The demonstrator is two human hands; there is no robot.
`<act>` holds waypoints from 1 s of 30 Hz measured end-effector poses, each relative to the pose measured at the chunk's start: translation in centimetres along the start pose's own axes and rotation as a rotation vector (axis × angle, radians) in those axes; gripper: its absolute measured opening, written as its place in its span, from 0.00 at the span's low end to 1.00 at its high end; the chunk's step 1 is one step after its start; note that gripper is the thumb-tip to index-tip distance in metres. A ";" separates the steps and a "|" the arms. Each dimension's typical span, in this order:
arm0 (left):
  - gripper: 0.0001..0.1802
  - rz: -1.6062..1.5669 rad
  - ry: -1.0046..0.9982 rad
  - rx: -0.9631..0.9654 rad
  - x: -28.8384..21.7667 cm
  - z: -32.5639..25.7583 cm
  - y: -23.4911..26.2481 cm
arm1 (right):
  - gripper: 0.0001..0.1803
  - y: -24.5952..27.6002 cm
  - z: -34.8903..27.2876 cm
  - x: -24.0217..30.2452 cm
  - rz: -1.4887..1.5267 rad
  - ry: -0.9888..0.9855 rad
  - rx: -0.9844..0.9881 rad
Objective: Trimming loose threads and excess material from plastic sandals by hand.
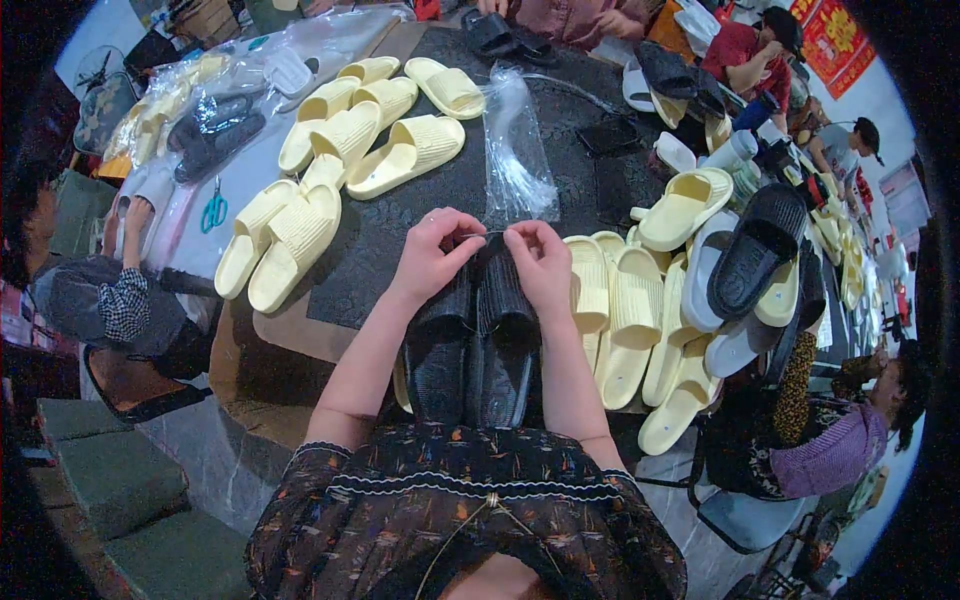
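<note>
A pair of black ridged slippers (501, 375) lies side by side at the table's front edge, heels toward me. Over their toe ends, my left hand (436, 255) and my right hand (541, 262) each pinch a thin strand (493, 233) stretched between the fingertips. Another fine line shows between the two straps; whether it belongs to the same strand I cannot tell. Just beyond my hands a clear plastic bag (517, 150) lies flat. Pale yellow slippers (634, 300) stand in a row close to my right forearm.
More yellow slippers (405, 155) are grouped on the left of the dark table cover (400, 225). White, grey and black slippers (758, 250) pile up at the right. Teal scissors (214, 207) lie on the left table. Co-workers sit on both sides and across.
</note>
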State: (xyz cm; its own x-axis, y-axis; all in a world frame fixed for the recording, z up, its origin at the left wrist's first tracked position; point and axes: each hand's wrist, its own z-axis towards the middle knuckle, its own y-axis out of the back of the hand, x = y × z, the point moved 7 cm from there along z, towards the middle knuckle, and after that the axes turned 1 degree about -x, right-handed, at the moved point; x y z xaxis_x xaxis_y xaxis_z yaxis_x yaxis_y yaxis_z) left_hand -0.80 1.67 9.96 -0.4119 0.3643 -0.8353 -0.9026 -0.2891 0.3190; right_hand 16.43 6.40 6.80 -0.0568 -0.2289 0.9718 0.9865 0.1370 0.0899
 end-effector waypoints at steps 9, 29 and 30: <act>0.07 0.052 -0.055 0.002 -0.5 0.3 0.0 | 0.07 -0.2 0.3 -0.4 -0.010 -0.003 0.042; 0.07 0.043 -0.010 -0.021 -0.3 0.2 0.0 | 0.06 0.7 0.1 0.6 0.015 -0.005 -0.040; 0.07 0.035 -0.020 0.002 -0.1 0.2 0.0 | 0.07 0.0 0.1 0.9 -0.020 0.022 0.036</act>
State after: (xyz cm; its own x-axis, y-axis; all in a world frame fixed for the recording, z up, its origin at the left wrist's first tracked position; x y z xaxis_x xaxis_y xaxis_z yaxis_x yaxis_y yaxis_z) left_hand -0.77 1.79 10.13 -0.4456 0.3712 -0.8146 -0.8878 -0.3003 0.3487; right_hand 16.41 6.27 7.69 -0.0726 -0.2529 0.9648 0.9790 0.1668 0.1174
